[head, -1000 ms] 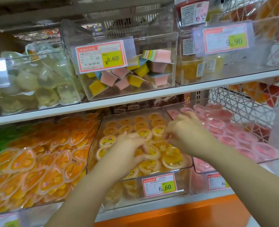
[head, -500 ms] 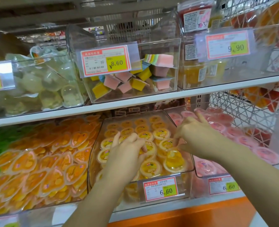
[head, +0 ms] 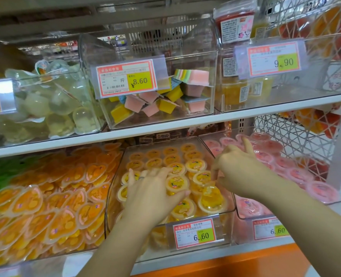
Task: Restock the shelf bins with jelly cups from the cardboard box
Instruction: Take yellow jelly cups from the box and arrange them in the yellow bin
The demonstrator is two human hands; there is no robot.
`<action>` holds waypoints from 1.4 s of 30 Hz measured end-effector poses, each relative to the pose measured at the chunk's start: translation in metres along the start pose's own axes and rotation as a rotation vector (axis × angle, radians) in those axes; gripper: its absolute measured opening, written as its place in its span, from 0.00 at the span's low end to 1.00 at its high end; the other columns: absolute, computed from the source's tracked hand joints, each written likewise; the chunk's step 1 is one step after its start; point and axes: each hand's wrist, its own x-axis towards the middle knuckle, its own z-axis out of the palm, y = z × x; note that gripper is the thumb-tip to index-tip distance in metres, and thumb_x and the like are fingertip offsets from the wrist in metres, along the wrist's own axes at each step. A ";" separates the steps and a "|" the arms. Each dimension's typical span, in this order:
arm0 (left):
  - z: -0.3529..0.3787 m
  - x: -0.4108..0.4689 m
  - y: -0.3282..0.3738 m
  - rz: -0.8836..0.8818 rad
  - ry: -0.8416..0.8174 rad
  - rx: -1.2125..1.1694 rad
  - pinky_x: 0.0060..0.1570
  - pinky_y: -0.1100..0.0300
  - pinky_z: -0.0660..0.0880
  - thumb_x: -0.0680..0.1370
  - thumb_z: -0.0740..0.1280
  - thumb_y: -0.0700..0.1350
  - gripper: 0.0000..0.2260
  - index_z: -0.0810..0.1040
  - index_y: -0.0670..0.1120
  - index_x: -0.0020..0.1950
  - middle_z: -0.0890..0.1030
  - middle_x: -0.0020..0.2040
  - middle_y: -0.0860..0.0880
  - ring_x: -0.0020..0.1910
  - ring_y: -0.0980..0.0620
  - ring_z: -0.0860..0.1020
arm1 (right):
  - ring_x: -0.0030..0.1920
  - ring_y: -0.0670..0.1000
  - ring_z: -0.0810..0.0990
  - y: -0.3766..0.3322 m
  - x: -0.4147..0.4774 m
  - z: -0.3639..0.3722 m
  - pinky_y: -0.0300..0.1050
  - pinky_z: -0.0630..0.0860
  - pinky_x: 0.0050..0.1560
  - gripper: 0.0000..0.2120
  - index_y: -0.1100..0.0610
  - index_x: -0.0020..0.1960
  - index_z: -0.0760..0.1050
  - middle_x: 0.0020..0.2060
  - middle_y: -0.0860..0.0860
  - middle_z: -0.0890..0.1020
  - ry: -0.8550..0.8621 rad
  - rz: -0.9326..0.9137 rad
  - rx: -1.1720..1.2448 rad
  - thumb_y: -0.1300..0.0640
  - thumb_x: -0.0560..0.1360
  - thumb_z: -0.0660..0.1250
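White shop shelving held a clear plastic bin of round yellow jelly cups; left hand lay flat on them, fingers relaxed; right hand curled, grasp unclear.

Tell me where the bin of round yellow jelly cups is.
In the head view the yellow-cup bin sits centre on the lower shelf, with orange heart-shaped cups to its left and pink cups to its right.

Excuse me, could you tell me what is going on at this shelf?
A person is arranging round yellow jelly cups in a clear plastic shelf bin. The left hand lies flat on the cups, fingers spread; the right hand curls its fingers down at the bin's right side, though whether it grips a cup is unclear.
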 end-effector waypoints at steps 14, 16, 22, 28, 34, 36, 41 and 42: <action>-0.001 0.007 0.004 0.113 0.110 -0.270 0.71 0.53 0.54 0.74 0.68 0.55 0.08 0.80 0.59 0.53 0.76 0.41 0.61 0.45 0.64 0.73 | 0.64 0.46 0.66 -0.021 0.001 0.005 0.57 0.40 0.72 0.14 0.41 0.61 0.75 0.54 0.40 0.80 0.135 -0.029 0.413 0.46 0.76 0.64; -0.005 0.009 0.002 0.171 0.136 -0.327 0.67 0.53 0.61 0.74 0.70 0.53 0.05 0.82 0.57 0.48 0.75 0.38 0.61 0.41 0.65 0.72 | 0.63 0.46 0.67 -0.024 0.002 0.006 0.56 0.45 0.72 0.14 0.41 0.61 0.75 0.53 0.39 0.80 0.139 -0.061 0.453 0.45 0.76 0.64; -0.023 0.011 -0.004 0.148 0.255 -0.599 0.45 0.72 0.72 0.72 0.73 0.43 0.09 0.79 0.57 0.46 0.79 0.43 0.60 0.43 0.62 0.77 | 0.41 0.42 0.78 -0.029 0.007 0.002 0.50 0.66 0.61 0.11 0.43 0.32 0.73 0.31 0.40 0.78 0.252 -0.024 0.733 0.47 0.71 0.70; -0.018 0.008 0.003 -0.114 0.109 -0.940 0.47 0.49 0.80 0.75 0.69 0.40 0.08 0.77 0.51 0.51 0.81 0.48 0.52 0.39 0.53 0.83 | 0.27 0.42 0.73 -0.038 0.009 0.003 0.44 0.72 0.38 0.07 0.51 0.34 0.75 0.28 0.47 0.80 0.256 0.203 1.119 0.55 0.69 0.72; -0.016 0.012 -0.007 -0.039 0.055 -0.780 0.47 0.70 0.75 0.76 0.68 0.41 0.11 0.78 0.51 0.57 0.80 0.50 0.57 0.46 0.62 0.78 | 0.43 0.39 0.74 -0.029 0.004 -0.001 0.49 0.72 0.53 0.25 0.42 0.61 0.67 0.47 0.42 0.79 0.172 -0.136 0.725 0.48 0.67 0.73; -0.015 0.010 -0.006 -0.039 0.022 -0.769 0.41 0.72 0.74 0.77 0.67 0.42 0.11 0.76 0.52 0.57 0.80 0.49 0.57 0.37 0.62 0.79 | 0.56 0.44 0.73 -0.030 0.002 0.000 0.47 0.65 0.59 0.28 0.40 0.64 0.65 0.54 0.42 0.77 0.151 -0.216 0.482 0.45 0.68 0.72; -0.008 0.008 -0.001 -0.061 -0.043 -0.642 0.44 0.71 0.71 0.79 0.65 0.45 0.17 0.70 0.57 0.67 0.79 0.56 0.57 0.47 0.61 0.79 | 0.59 0.48 0.69 -0.035 0.000 0.009 0.45 0.57 0.60 0.19 0.40 0.60 0.71 0.55 0.41 0.78 0.217 -0.147 0.357 0.42 0.71 0.68; -0.008 0.007 -0.002 -0.055 -0.045 -0.610 0.45 0.71 0.71 0.79 0.64 0.45 0.19 0.69 0.57 0.68 0.79 0.56 0.57 0.49 0.61 0.78 | 0.59 0.48 0.68 -0.035 0.000 0.011 0.45 0.55 0.61 0.18 0.40 0.59 0.72 0.54 0.40 0.78 0.221 -0.129 0.344 0.41 0.70 0.68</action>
